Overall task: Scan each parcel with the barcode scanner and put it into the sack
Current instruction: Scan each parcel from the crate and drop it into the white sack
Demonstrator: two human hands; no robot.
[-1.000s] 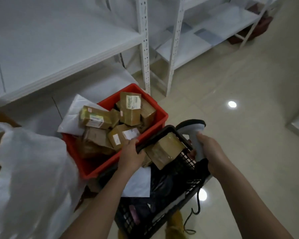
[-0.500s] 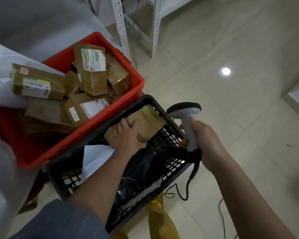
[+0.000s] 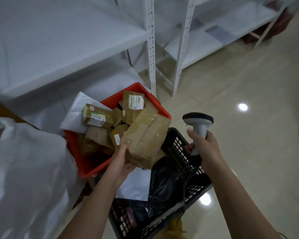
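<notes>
While many parcels wait in the red crate [image 3: 83, 163], left hand [image 3: 123, 163] grips an unscanned parcel [image 3: 145, 140], right hand [image 3: 205, 149] clasps the scanner [image 3: 198, 125].

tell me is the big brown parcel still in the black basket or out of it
Out. The left hand holds the taped brown parcel up, tilted, above the rims of the black basket and red crate.

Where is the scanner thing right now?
The barcode scanner is in the right hand, held upright above the black basket's right rim.
</notes>
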